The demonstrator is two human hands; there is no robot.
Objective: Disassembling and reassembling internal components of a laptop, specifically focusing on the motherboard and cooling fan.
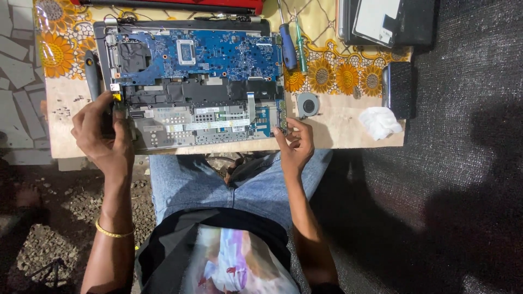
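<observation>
An opened laptop base (190, 81) lies on a small wooden table (338, 128), its blue circuit board (218, 54) exposed at the far side and grey metal framing nearer me. My left hand (103, 136) grips the near left corner of the laptop base. My right hand (294, 144) pinches the near right edge of it with fingertips. I sit with my knees in blue jeans (218, 185) under the table's front edge.
A small round fan (308, 104) lies right of the laptop. A blue-handled screwdriver (287, 46) and a green one (300, 46) rest at the far right. A crumpled white tissue (379, 122), a dark phone-like slab (397, 90) and stacked dark panels (381, 22) sit further right.
</observation>
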